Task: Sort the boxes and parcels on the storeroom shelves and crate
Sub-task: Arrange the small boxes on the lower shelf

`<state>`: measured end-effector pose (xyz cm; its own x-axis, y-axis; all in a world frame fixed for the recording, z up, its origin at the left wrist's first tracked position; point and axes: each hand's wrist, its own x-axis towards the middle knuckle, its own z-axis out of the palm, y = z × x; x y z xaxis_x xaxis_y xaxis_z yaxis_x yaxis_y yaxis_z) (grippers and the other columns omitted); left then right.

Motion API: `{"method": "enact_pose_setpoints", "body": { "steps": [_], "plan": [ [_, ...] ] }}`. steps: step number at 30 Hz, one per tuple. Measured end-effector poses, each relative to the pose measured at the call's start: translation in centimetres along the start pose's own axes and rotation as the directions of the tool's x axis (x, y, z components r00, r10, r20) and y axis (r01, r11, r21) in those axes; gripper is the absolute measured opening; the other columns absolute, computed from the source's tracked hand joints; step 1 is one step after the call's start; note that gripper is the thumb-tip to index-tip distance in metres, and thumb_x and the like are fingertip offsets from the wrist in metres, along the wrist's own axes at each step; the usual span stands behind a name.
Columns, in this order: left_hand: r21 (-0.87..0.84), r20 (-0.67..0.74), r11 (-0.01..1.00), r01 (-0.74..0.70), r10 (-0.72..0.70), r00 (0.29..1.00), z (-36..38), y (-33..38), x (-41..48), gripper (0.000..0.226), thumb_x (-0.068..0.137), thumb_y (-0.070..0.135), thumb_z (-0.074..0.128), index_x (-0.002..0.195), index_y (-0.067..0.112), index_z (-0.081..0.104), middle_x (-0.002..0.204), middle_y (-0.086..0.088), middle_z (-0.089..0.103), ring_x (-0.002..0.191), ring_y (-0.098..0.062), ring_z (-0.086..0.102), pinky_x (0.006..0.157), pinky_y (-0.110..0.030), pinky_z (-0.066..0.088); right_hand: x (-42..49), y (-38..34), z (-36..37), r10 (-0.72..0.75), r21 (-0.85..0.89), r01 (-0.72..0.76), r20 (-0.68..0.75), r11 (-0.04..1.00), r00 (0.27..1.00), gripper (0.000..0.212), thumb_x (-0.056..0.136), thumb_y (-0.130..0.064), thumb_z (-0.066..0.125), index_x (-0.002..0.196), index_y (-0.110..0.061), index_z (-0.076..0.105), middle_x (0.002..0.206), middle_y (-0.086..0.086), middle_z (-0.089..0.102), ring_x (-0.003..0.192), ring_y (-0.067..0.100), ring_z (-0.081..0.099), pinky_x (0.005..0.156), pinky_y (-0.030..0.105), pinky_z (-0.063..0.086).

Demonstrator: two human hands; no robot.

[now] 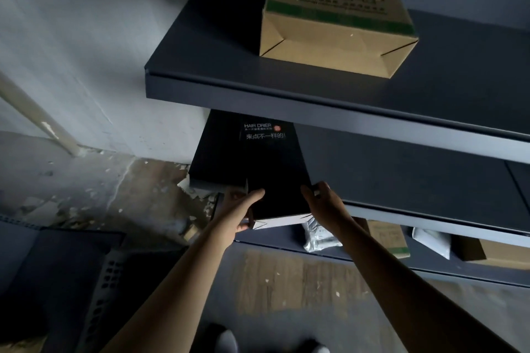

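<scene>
Two grips on it: your left grip (pixel 243 209) and right grip (pixel 322 203) clasp opposite long edges of the flat black cardboard hair-drier box (pixel 272 163), likely to keep it square. Its far end lies on the dark grey metal middle shelf (pixel 401 180), twelve o'clock from you, a second black box (pixel 212 152) at its nine.

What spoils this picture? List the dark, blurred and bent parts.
Head view: dim overall, brightest on the wall; the black hair drier box nearly merges with the shadow under the top shelf, though its white lettering reads; the print on the cardboard box is blurred; the wide-angle lens tilts and bows the shelf edges.
</scene>
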<state>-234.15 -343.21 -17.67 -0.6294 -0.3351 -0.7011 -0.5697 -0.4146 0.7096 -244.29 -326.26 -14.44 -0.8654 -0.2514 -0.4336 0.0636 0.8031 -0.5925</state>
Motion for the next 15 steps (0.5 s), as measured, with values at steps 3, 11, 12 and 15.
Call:
{"method": "enact_pose_setpoints", "body": {
  "steps": [3,11,12,15],
  "plan": [
    [-0.065,0.11,0.997,0.048,-0.041,0.993,-0.6,-1.3,-2.5,0.054,0.079,0.032,0.075,0.124,0.016,0.051,0.106,-0.006,0.064,0.091,-0.021,0.062,0.077,-0.039,0.051,-1.7,0.3,-0.7,0.043,0.058,-0.044,0.012,0.997,0.999,0.04,0.096,-0.047,0.051,0.104,-0.008,0.054,0.087,0.007,0.06,0.075,0.021,0.054,0.07,0.035,0.043],
    [-0.016,0.283,1.0,0.014,-0.009,0.959,-0.1,-2.9,-9.7,0.084,0.066,0.03,0.084,0.136,0.045,0.04,0.107,-0.006,0.072,0.102,-0.029,0.067,0.089,-0.048,0.052,-6.6,0.7,-3.1,-0.062,0.361,0.019,0.109,0.932,0.992,0.043,0.097,-0.035,0.054,0.131,-0.008,0.05,0.117,0.006,0.058,0.111,0.019,0.056,0.076,0.016,0.041],
    [-0.007,0.28,1.0,-0.002,0.004,0.96,0.2,-2.9,-10.6,0.084,0.066,0.029,0.085,0.135,0.045,0.039,0.109,-0.005,0.072,0.102,-0.028,0.067,0.091,-0.049,0.051,-7.3,0.8,-3.6,-0.08,0.371,0.024,0.137,0.928,0.987,0.043,0.098,-0.035,0.052,0.133,-0.01,0.048,0.12,0.002,0.054,0.119,0.018,0.052,0.081,0.012,0.04],
    [-0.027,0.237,0.997,-0.066,0.07,0.969,1.2,-2.3,-13.3,0.062,0.079,0.024,0.074,0.133,0.035,0.046,0.118,-0.001,0.068,0.107,-0.025,0.065,0.092,-0.049,0.049,-9.3,1.4,-5.1,-0.123,0.508,0.024,0.162,0.861,0.979,0.037,0.099,-0.027,0.053,0.131,-0.01,0.048,0.126,0.006,0.056,0.12,0.022,0.054,0.088,0.02,0.044]
  ]
}}
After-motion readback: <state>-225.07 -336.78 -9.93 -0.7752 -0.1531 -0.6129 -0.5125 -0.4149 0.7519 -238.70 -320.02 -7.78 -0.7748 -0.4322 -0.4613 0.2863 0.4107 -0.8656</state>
